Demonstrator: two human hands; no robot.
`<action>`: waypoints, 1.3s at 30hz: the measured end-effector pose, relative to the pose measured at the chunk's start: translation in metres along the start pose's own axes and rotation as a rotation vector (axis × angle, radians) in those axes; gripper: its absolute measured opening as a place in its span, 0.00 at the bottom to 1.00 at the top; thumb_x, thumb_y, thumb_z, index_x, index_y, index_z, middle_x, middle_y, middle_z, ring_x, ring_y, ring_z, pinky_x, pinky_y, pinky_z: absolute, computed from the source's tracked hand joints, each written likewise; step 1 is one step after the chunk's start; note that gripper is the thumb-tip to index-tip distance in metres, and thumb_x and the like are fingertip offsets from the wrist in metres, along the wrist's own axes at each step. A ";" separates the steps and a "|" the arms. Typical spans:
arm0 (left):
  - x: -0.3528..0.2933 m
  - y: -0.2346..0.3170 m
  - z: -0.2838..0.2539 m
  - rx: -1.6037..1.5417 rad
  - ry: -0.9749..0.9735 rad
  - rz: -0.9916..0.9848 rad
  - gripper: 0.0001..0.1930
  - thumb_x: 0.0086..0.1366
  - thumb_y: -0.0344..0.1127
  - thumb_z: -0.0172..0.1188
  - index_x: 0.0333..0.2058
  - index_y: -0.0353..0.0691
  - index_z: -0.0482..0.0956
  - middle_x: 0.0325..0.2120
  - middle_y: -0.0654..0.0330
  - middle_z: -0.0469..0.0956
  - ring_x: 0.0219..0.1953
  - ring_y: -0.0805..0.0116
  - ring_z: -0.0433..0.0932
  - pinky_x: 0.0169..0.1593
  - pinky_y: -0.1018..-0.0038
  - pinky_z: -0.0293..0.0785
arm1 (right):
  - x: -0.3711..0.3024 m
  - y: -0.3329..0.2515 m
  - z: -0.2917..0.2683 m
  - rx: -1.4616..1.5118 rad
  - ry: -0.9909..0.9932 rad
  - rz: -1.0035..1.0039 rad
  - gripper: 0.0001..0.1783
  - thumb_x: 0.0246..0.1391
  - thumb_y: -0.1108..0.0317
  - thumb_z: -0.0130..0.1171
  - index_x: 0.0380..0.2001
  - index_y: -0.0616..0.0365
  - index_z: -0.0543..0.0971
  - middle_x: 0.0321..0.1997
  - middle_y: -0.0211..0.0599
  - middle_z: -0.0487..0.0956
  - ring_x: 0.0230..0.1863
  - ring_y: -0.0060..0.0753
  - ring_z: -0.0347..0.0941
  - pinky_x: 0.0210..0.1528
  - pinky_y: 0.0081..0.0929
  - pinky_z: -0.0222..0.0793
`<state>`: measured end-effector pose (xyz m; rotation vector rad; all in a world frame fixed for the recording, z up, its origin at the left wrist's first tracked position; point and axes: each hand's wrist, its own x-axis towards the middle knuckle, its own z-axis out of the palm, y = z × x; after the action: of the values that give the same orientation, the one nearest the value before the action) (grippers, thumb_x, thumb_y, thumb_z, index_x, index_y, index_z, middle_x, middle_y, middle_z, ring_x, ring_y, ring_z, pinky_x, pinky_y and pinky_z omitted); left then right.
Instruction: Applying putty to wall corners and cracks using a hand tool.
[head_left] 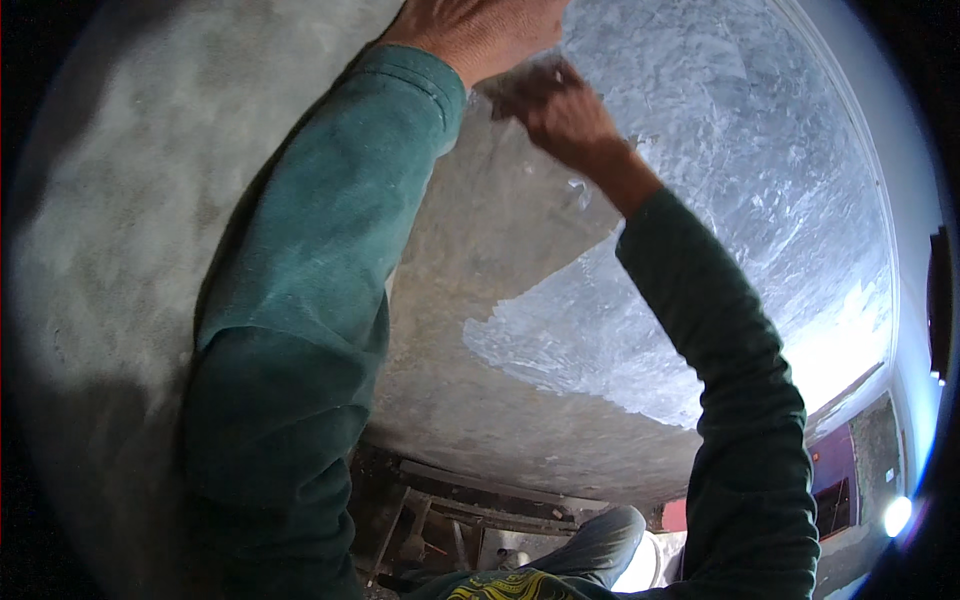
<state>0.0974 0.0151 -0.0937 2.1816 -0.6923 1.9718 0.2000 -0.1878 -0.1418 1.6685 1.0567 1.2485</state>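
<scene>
Both arms in green sleeves reach up in front of a rough wall (130,210). My left hand (490,35) is at the top edge of the head view, close to the wall; its fingers are mostly cut off or turned from sight. Just below and right of it is my right hand (560,110), smeared by motion. Its fingers are curled in, around something dark that I cannot make out. A pale, shiny layer of plaster (720,130) covers the wall on the right, with a ragged lower edge. Left of that layer the surface is bare grey-brown.
Below, wooden boards (490,485) and other clutter lie on the floor near my jeans-clad knee (610,535). A white round container (650,565) stands beside the knee. At the lower right a bright lamp (897,515) shines near a purple wall section (833,465).
</scene>
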 end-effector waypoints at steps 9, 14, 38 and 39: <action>-0.004 0.003 -0.004 -0.036 0.000 0.008 0.12 0.60 0.29 0.52 0.40 0.31 0.77 0.27 0.45 0.80 0.34 0.48 0.80 0.39 0.58 0.76 | -0.109 0.004 -0.008 0.164 -0.106 0.054 0.21 0.53 0.64 0.60 0.52 0.50 0.77 0.52 0.35 0.78 0.59 0.34 0.69 0.61 0.37 0.60; 0.000 0.003 -0.006 -0.055 -0.027 -0.026 0.16 0.60 0.29 0.52 0.46 0.30 0.77 0.28 0.46 0.81 0.32 0.51 0.80 0.45 0.58 0.75 | -0.130 0.016 -0.058 0.200 -0.447 0.051 0.18 0.56 0.67 0.56 0.51 0.48 0.78 0.45 0.34 0.80 0.51 0.35 0.73 0.57 0.37 0.63; 0.000 0.001 0.003 -0.081 0.080 -0.042 0.16 0.60 0.31 0.50 0.46 0.32 0.76 0.29 0.43 0.80 0.35 0.46 0.79 0.44 0.56 0.74 | 0.026 0.018 0.018 -0.041 -0.049 0.463 0.07 0.49 0.70 0.53 0.32 0.53 0.78 0.27 0.37 0.78 0.30 0.40 0.76 0.40 0.39 0.70; 0.000 0.002 0.001 -0.081 0.081 -0.041 0.16 0.60 0.31 0.50 0.46 0.32 0.76 0.29 0.43 0.80 0.35 0.46 0.79 0.44 0.56 0.74 | 0.004 -0.024 0.022 -0.270 -0.139 0.245 0.10 0.53 0.67 0.52 0.37 0.52 0.78 0.30 0.36 0.78 0.34 0.38 0.76 0.46 0.41 0.69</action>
<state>0.0979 0.0127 -0.0942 2.0413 -0.6973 1.9648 0.2184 -0.1779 -0.1670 1.6800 0.5833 1.3414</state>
